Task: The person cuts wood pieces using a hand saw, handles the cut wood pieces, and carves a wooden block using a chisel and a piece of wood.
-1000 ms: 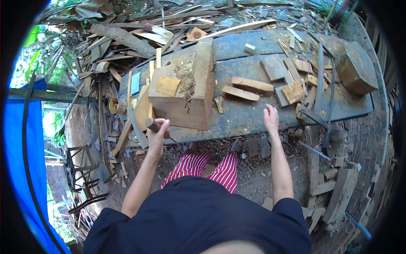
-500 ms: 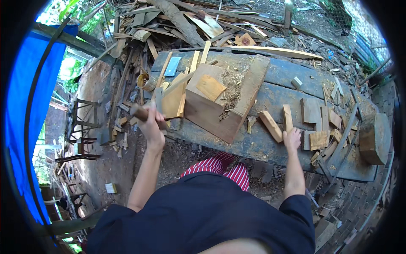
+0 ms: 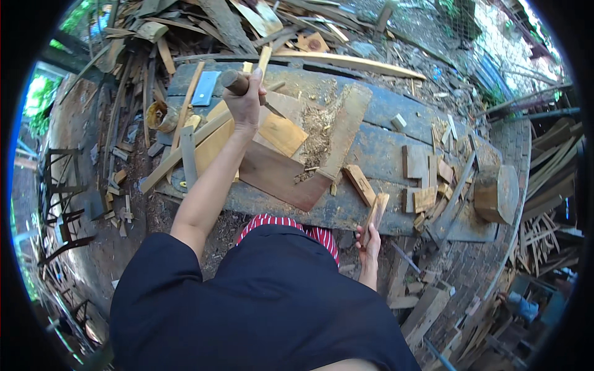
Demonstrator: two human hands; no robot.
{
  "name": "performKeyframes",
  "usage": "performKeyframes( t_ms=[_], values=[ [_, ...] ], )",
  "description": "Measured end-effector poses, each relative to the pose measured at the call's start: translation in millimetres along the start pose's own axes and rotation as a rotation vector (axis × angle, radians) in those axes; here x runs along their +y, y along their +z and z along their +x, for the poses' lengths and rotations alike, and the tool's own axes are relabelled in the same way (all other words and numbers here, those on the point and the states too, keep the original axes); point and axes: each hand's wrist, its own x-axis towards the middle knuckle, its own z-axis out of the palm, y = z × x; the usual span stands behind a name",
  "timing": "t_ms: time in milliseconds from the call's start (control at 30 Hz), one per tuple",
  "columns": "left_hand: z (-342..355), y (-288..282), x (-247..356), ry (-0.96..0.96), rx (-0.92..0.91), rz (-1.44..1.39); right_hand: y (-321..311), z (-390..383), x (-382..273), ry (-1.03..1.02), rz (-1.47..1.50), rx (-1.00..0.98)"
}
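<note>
Raised over the left end of the bench, my left hand [image 3: 245,108] is closed round a chisel [image 3: 235,82] with a thick round wooden handle. Its narrow metal blade points down to the right, over a big wooden block [image 3: 278,176]. A flat light-brown wood piece [image 3: 283,133] lies on that block, beside a hollow full of shavings [image 3: 318,127]. At the bench's front edge my right hand [image 3: 369,242] grips a narrow wooden block [image 3: 377,211], held upright and tilted. A similar wooden bar [image 3: 359,184] lies on the bench just left of it.
Several offcuts [image 3: 425,198] and a thick wood chunk [image 3: 496,193] occupy the right end of the bench [image 3: 396,148]. Boards lean at the left, near a blue flat object [image 3: 206,88] and a stained tin [image 3: 161,116]. Scrap timber [image 3: 226,28] is heaped behind.
My left hand has risen with the chisel, from left of the block to over its far left side. My right hand has lifted the narrow wooden block off the bench and drawn it nearer.
</note>
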Motion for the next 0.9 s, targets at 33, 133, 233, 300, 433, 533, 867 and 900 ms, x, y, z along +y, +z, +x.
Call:
performKeyframes(
  t_ms=[33, 133, 233, 300, 433, 533, 867, 900],
  values=[
    [1.0, 0.0, -5.9, -0.027, -0.006, 0.001, 8.4, -5.2, -0.4, -0.019, 0.045, -0.016],
    [1.2, 1.1, -14.0, -0.041, -0.156, 0.134, 36.0, -19.9, -7.7, 0.004, 0.101, -0.01],
    [-4.9, -10.5, -29.7, -0.049, -0.195, 0.053, 51.2, -18.1, -7.0, 0.034, 0.121, -0.019],
    [-12.5, -20.9, -28.8, -0.083, -0.206, 0.089, 61.3, -14.1, -10.2, 0.05, 0.114, -0.032],
    [-30.2, -33.1, -18.1, -0.048, -0.281, 0.25, 75.5, -14.2, -26.8, -0.007, 0.022, -0.094],
    [-45.0, -41.6, -13.7, -0.042, -0.211, 0.298, 81.5, -9.8, -36.3, -0.001, -0.038, -0.124],
    [-85.2, -29.4, -20.3, 0.102, -0.062, 0.427, 70.1, 17.4, -57.7, -0.009, -0.101, -0.24],
    [-85.1, -26.2, -17.6, 0.129, -0.044, 0.49, 67.5, 20.3, -61.3, -0.002, -0.097, -0.247]
  ],
)
